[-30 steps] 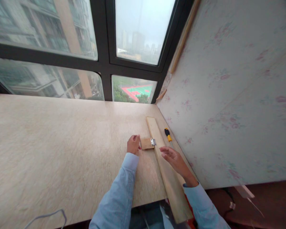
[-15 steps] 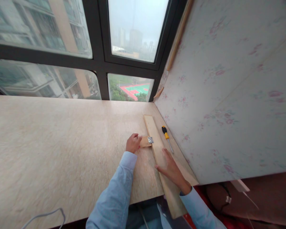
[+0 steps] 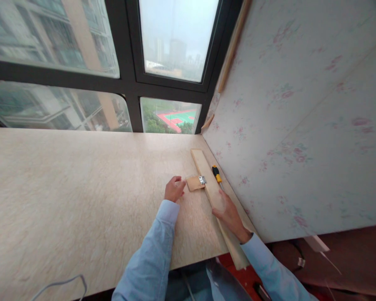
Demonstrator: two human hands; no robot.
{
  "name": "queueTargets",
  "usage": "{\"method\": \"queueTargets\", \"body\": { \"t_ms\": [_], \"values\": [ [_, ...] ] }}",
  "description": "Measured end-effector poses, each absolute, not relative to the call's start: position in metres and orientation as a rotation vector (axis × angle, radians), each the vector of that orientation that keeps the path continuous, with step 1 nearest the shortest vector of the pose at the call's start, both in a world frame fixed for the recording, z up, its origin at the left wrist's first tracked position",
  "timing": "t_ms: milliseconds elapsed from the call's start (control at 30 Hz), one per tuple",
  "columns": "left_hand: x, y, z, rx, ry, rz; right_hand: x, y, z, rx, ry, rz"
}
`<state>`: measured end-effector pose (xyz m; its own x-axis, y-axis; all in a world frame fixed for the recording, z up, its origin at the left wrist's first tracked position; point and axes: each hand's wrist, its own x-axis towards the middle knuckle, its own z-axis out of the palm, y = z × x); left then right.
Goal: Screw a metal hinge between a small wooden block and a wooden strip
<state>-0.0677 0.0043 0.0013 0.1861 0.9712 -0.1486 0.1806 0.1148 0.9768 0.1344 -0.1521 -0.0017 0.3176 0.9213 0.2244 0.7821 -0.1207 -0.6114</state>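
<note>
A long pale wooden board [image 3: 210, 179] lies slantwise on the windowsill, its near end jutting over the edge. Its left side carries a small metal hinge [image 3: 202, 179], which joins it to a short piece of thin wood [image 3: 194, 183]. My right hand [image 3: 230, 213] grips the board across its width below the hinge, thumb on the left side and fingers on the right. Just left of the short piece is my left hand [image 3: 174, 189], fingers bent and parted, holding nothing. Beyond the board lies a screwdriver [image 3: 217, 173] with a black and yellow handle; my right hand partly hides its shaft.
A wall with floral paper [image 3: 288, 146] rises close on the right. Dark window frames [image 3: 134, 108] stand at the back. A grey cable [image 3: 62, 283] rests at the front left of the stone-patterned sill [image 3: 81, 200].
The board, with hinge and short piece, has shifted right and away from me, along with my right hand. My left hand has come off the short piece, leaving a small gap.
</note>
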Motion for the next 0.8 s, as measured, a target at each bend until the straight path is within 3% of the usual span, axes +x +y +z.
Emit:
{"method": "queueTargets", "body": {
  "t_ms": [433,800],
  "values": [
    [-0.070,0.003,0.000,1.347,1.233,0.824,0.157,-0.148,-0.003,-1.956,-1.574,0.426],
    [-0.051,-0.018,0.010,1.248,0.964,0.605,0.157,-0.157,0.005,-1.921,-1.603,0.491]
  ]
}}
